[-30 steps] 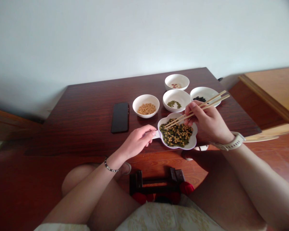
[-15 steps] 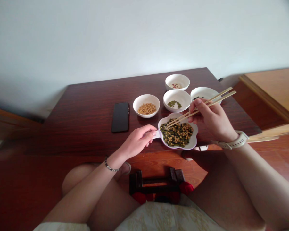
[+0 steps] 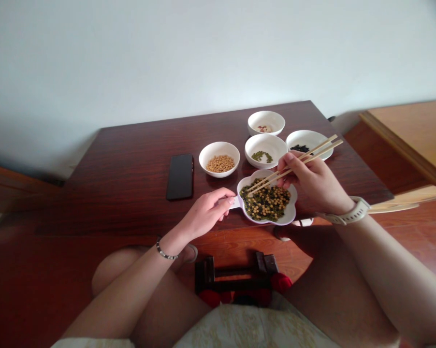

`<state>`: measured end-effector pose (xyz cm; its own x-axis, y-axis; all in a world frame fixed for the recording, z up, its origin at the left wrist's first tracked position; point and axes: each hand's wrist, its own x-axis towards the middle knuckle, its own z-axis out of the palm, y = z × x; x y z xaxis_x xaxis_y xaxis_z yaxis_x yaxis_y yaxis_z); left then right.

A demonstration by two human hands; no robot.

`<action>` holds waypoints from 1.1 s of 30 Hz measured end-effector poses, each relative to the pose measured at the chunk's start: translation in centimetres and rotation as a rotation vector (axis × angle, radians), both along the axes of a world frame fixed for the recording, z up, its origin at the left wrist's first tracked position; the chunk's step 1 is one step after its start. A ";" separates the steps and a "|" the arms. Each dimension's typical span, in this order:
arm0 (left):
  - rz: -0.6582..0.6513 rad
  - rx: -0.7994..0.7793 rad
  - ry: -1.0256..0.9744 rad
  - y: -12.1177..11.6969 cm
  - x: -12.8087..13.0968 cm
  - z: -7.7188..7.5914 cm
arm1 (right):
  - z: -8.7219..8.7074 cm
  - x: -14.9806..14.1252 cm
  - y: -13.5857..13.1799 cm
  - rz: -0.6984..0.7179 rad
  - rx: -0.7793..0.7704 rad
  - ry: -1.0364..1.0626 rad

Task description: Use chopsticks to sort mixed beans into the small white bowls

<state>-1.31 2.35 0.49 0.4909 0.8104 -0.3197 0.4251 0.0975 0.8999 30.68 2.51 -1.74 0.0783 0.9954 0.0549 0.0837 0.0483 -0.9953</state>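
Observation:
A white flower-shaped dish (image 3: 289, 218) full of mixed green, yellow and dark beans sits at the near edge of the dark wooden table (image 3: 131, 183). My left hand (image 3: 207, 211) pinches the dish's short handle at its left side. My right hand (image 3: 314, 186) is closed on a pair of wooden chopsticks (image 3: 312, 154), whose tips dip into the far left part of the bean mix. Behind the dish stand white bowls: one with yellow beans (image 3: 219, 158), one with a few green beans (image 3: 266, 150), one with black beans (image 3: 308, 142) and one with reddish pieces (image 3: 266, 123).
A black phone (image 3: 181, 176) lies face down left of the bowls. A lighter wooden surface (image 3: 414, 140) stands to the right of the table. A small dark stool with red cloth (image 3: 239, 280) is between my knees. A white wall is behind.
My right hand with the chopsticks moved a little right and up, then came back left, with the tips staying in the bean mix. My left hand has stayed on the dish handle.

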 end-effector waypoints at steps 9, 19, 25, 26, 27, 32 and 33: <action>-0.027 -0.010 0.013 0.1 -0.1 0.0 | 0.3 0.3 -0.1 0.006 -0.001 -0.002; -0.011 -0.002 0.010 0.1 0.1 0.1 | 0.3 1.4 0.0 -0.052 -0.004 0.033; -0.184 -0.255 0.018 0.2 -0.4 1.2 | 0.5 2.4 0.1 -0.100 -0.021 0.073; -0.214 -0.309 0.006 0.1 -0.4 1.4 | 0.6 2.5 0.0 -0.109 -0.021 0.080; -0.233 -0.354 -0.010 0.0 -0.3 1.5 | 0.6 2.5 0.0 -0.116 -0.017 0.083; -0.250 -0.464 -0.073 -0.7 0.6 0.9 | 0.7 2.6 0.0 -0.157 0.019 0.116; -0.233 -0.463 -0.083 -0.9 0.8 0.6 | 0.7 2.7 0.1 -0.174 0.032 0.138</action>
<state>-0.56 1.42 1.10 0.6804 0.4598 -0.5707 0.4118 0.4043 0.8167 33.34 2.57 -1.05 0.2578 0.9641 0.0629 -0.0437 0.0767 -0.9961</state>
